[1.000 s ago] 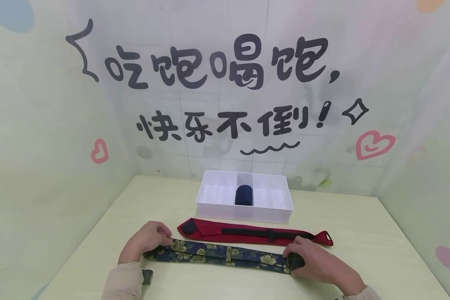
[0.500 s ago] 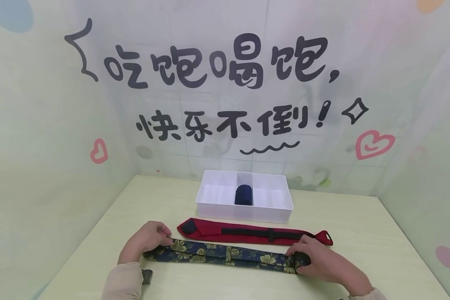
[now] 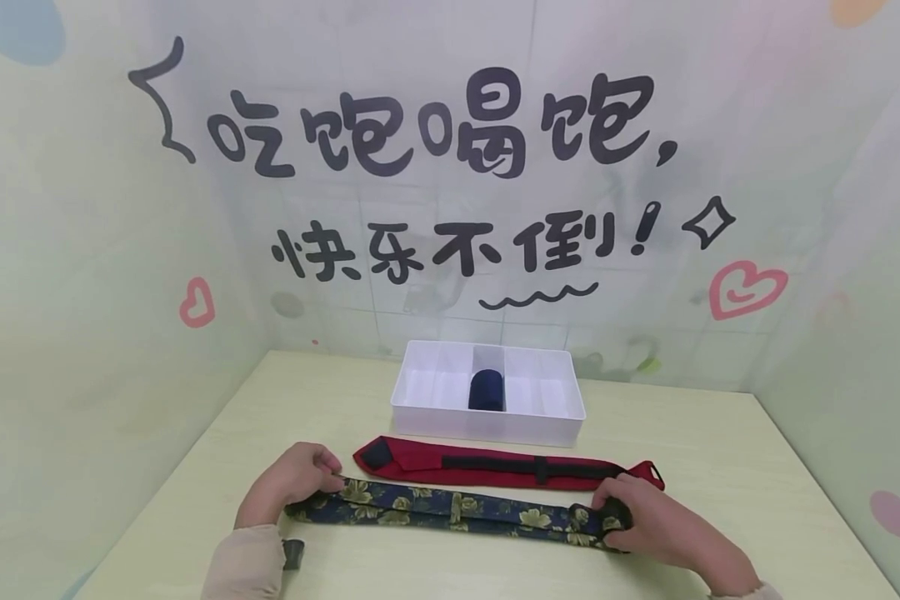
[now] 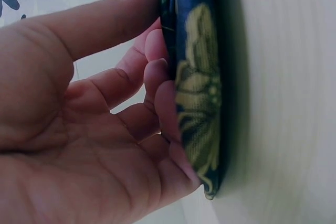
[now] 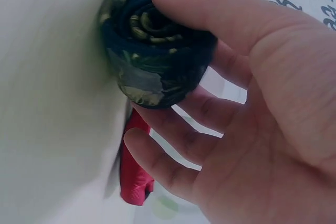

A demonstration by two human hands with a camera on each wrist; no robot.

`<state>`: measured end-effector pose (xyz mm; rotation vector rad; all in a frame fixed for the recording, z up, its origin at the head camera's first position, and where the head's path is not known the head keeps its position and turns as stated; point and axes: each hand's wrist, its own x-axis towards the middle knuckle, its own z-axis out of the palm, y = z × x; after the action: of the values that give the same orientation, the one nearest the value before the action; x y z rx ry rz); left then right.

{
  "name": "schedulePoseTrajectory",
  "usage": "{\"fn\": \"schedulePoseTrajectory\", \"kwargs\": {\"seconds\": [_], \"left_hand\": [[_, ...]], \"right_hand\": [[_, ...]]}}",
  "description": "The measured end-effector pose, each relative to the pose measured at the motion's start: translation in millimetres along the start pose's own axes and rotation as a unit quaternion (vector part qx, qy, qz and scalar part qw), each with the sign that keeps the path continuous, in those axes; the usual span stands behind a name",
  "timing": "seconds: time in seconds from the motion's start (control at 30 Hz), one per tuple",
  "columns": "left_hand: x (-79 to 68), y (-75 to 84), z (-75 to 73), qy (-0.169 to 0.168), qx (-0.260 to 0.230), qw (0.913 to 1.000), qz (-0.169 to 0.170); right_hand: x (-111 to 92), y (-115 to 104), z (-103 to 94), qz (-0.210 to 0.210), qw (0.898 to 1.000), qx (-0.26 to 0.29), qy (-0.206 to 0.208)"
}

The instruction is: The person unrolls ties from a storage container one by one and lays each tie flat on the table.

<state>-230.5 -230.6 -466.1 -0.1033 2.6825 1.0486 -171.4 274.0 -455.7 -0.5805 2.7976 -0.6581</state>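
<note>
A navy necktie (image 3: pixel 457 508) with gold flowers lies lengthwise on the table, its right end wound into a roll (image 5: pixel 157 61). My left hand (image 3: pixel 300 479) holds the left end, the thumb at the upper edge and the curled fingertips against the tie's end (image 4: pixel 199 87) in the left wrist view. The roll is gripped by my right hand (image 3: pixel 656 521), thumb on one side and fingers round the other. Just behind lies a red necktie (image 3: pixel 487 467), back side up, with a black strip along it; my right hand covers a little of its right part.
A white divided box (image 3: pixel 487 427) stands at the back of the table (image 3: pixel 330 396). One of its middle compartments holds a dark blue roll (image 3: pixel 487 390). Printed curtains (image 3: pixel 450 192) enclose the table at the back and sides.
My right hand has shifted to the right with the roll, and a longer stretch of the flowered necktie lies flat. My left hand stays in place; the red necktie and box have not moved.
</note>
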Motion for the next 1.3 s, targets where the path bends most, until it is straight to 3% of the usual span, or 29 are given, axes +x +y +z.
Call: {"fn": "schedulePoseTrajectory", "kwargs": {"seconds": [0.37, 0.73, 1.3], "left_hand": [[1.1, -2.8, 0.1, -0.002, 0.002, 1.0000, -0.005], [0.4, -2.3, -2.3, -0.002, 0.007, 1.0000, -0.005], [-1.3, 0.9, -1.9, -0.002, 0.000, 1.0000, -0.003]], "right_hand": [[-1, 10, 2.3, 0.025, 0.999, 0.038, -0.002], [-11, 23, 2.4, -0.033, 0.999, -0.017, 0.017], [-18, 36, -9.9, 0.014, 1.000, -0.001, -0.013]]}}
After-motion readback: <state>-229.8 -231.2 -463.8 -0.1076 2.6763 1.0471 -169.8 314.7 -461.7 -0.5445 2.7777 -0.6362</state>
